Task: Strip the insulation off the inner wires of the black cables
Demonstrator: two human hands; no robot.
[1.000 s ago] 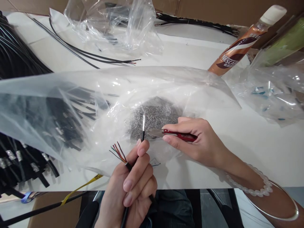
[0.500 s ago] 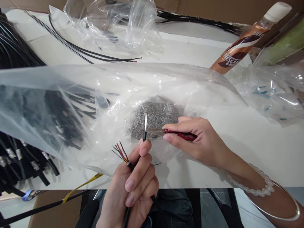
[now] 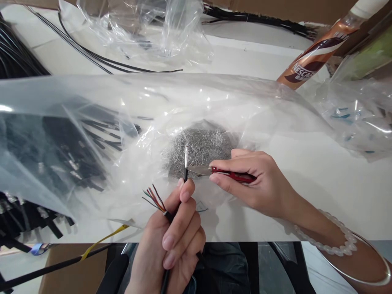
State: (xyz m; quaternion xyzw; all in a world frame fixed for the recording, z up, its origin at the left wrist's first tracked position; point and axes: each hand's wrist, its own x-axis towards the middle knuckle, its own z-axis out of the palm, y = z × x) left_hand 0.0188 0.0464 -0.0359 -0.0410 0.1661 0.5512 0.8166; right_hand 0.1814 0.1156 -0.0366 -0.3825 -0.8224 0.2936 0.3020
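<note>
My left hand is closed around a black cable, whose upright end shows a stripped, silvery-white section between thumb and forefinger. A fan of thin coloured wires sticks out of another black cable end in the same hand. My right hand grips small red-handled thread snips from the right. Their blade tips touch or nearly touch the cable where the black jacket meets the stripped part. Behind the cable lies a heap of fine metal wire clippings in a clear plastic bag.
Bundles of black cables lie at the left, some with silvery bands. A Nescafé bottle leans at the upper right beside crumpled plastic. More clear plastic is at the back. A yellow tie hangs by the table's front edge.
Both hands keep nearly the same pose, with the snips still at the jacket's edge. The view has shifted slightly; the cable's stripped end is turned or tilted a little.
</note>
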